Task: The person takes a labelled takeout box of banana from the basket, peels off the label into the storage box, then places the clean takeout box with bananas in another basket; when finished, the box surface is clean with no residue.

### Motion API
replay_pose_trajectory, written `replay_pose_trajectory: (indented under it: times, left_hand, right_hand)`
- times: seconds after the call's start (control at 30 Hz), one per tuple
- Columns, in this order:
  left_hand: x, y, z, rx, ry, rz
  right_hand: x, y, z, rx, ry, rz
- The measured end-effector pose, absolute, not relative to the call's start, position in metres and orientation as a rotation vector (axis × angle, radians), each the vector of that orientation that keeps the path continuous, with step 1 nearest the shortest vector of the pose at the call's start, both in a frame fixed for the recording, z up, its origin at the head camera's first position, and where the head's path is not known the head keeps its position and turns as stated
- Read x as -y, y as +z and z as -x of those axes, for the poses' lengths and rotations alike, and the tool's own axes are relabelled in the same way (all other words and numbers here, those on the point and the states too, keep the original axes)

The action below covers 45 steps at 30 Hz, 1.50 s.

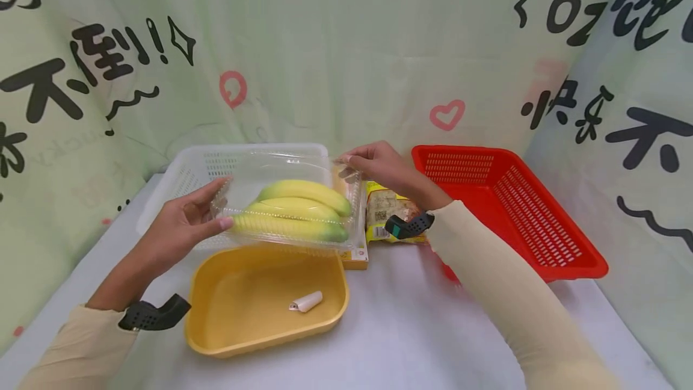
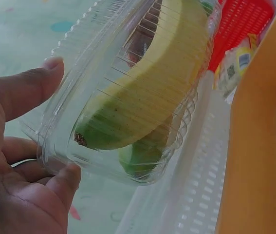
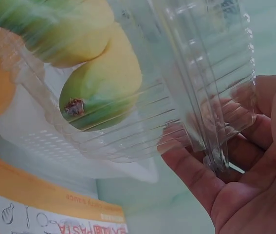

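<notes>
Both hands hold up a clear plastic clamshell container (image 1: 278, 244) with several yellow bananas (image 1: 300, 209), greenish at their tips, inside it. The left hand (image 1: 186, 218) pinches its left end; in the left wrist view, the thumb (image 2: 35, 90) is on one side of the rim and the fingers are on the other. At the back right corner, the right hand (image 1: 385, 167) grips the rim, and the right wrist view shows fingers (image 3: 191, 170) curled around the plastic edges. The container hangs tilted above the back of a yellow basin (image 1: 233, 300).
A small white object (image 1: 307, 302) lies in the basin. Behind the container stands a white perforated basket (image 1: 186, 167). A yellow snack-like packet (image 1: 384, 215) and a printed box (image 3: 79, 209) sit between it and a red basket (image 1: 563, 221) on the right. Printed curtains (image 1: 379, 47) surround the table.
</notes>
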<state>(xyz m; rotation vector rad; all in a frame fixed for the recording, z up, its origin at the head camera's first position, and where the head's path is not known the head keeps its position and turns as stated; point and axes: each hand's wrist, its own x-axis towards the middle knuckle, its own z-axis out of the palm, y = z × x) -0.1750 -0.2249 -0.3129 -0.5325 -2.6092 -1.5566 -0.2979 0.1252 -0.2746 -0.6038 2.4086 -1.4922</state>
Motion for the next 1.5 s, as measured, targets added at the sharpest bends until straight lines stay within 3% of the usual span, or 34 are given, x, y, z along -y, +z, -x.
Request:
replay_pose_trajectory:
  times: [0.8,1.5]
  left_hand:
    - [0.257,-0.326,0.23,2.598,-1.65,0.494]
    - [0.278,-0.334,0.25,2.635,-1.645,0.362]
  right_hand:
    - [-0.079,-0.291,0.349,-2.426,-1.632,0.543]
    - [-0.045,-0.315,0.361,-2.491,-1.813,0.377]
